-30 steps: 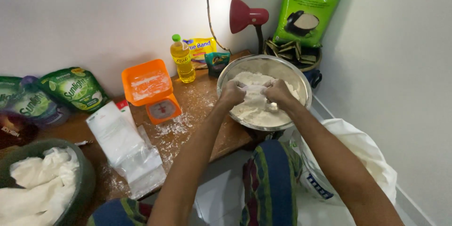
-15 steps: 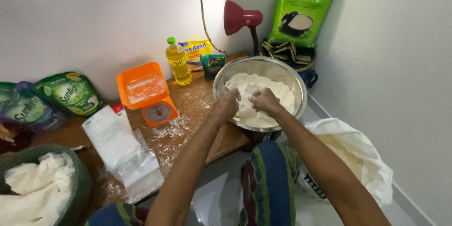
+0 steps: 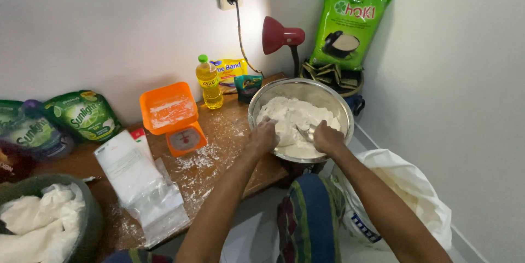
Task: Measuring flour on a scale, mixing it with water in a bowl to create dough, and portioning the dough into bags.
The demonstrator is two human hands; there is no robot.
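home kitchen corner, oil bottle (image 3: 208,82), kitchen scale (image 3: 174,119)

A metal mixing bowl (image 3: 339,104) sits at the right end of the wooden table (image 3: 240,167), with dough (image 3: 292,120) in it. Both hands are in the bowl, the left hand (image 3: 263,137) beside the right hand (image 3: 327,138). Left of the bowl stands a kitchen scale (image 3: 172,118); behind, between them, an oil bottle (image 3: 209,83). A desk lamp (image 3: 280,36) stands behind the bowl, a plastic bag (image 3: 139,186) lies left of the scale.

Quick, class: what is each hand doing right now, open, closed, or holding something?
Left hand: curled in the flour inside the metal bowl; grip cannot be told.
Right hand: closed on a spoon in the bowl.
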